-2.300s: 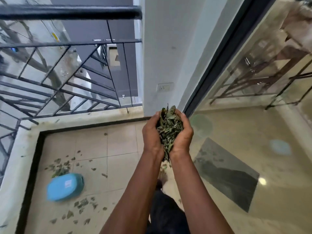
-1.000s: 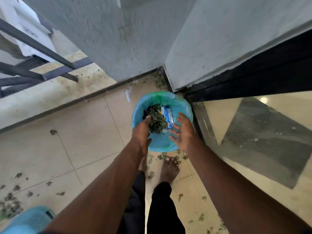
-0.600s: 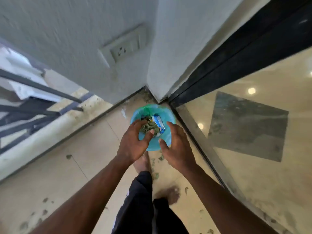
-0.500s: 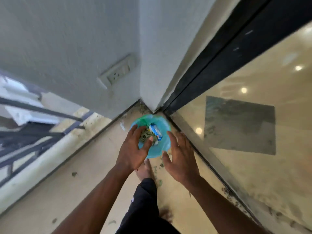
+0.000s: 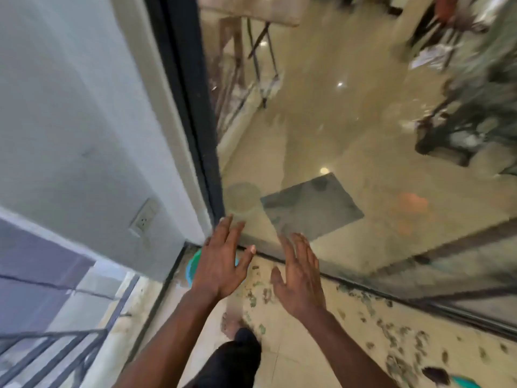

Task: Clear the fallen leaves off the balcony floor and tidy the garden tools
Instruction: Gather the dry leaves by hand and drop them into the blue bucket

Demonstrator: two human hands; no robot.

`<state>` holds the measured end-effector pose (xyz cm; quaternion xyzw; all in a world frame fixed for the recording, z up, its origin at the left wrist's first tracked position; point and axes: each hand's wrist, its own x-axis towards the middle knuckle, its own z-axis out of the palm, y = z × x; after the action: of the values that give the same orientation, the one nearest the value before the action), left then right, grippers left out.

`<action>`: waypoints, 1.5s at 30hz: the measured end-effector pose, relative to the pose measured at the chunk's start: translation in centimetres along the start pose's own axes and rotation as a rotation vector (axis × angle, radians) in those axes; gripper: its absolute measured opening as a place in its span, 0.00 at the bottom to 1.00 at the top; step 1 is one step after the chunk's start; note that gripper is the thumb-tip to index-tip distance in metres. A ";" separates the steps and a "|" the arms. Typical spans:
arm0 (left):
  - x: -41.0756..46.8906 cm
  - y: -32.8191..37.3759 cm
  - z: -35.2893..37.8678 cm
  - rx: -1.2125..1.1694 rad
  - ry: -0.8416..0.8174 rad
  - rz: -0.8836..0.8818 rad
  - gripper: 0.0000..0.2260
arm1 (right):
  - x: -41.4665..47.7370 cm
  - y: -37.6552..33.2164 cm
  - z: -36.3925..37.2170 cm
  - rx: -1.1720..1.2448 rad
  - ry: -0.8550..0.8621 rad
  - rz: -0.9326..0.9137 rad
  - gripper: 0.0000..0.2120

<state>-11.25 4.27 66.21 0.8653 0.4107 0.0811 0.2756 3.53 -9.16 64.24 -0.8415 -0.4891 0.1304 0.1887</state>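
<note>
— Over the balcony floor (image 5: 282, 357), at the corner where the grey wall (image 5: 70, 121) meets the glass door (image 5: 335, 130), what are the hands doing?

— Both are held out with their backs up and hold nothing. The left hand (image 5: 221, 264) has its fingers straight and spread. The right hand (image 5: 300, 275) is the same, just beside it and not touching it.

— Where are the leaves?

— The leaves (image 5: 397, 334) lie scattered on the floor along the edge that meets the glass door, thickest towards the right. A few lie below the gap between the hands.

— Is a bin in sight?

— A blue-green bin (image 5: 192, 267) stands in that corner. The left hand covers most of it, so only its left rim shows, and I cannot tell what is inside.

— What else?

— A bare foot (image 5: 230, 326) and a dark trouser leg (image 5: 232, 362) show below the hands. A wall socket (image 5: 144, 219) sits low on the wall, and a dark railing (image 5: 56, 351) runs by the floor's left edge. A turquoise thing (image 5: 470, 383) is cut off at the lower right corner.
</note>
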 end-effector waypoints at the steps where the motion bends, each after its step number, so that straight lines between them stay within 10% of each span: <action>1: -0.5 2.2 0.1 0.056 -0.035 0.060 0.33 | -2.0 0.6 -1.9 0.031 0.044 0.057 0.35; 26: -1.5 42.7 15.1 0.190 -0.602 1.318 0.31 | -32.5 19.1 -21.4 0.096 0.769 1.197 0.31; 45: -16.5 62.0 32.5 0.347 -0.865 1.592 0.29 | -52.8 30.6 -18.4 0.312 0.943 1.621 0.30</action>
<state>31.23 -53.24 74.22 0.8766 -0.4382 -0.1465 0.1344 8.95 -72.50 68.92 -0.8560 0.3930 -0.0678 0.3290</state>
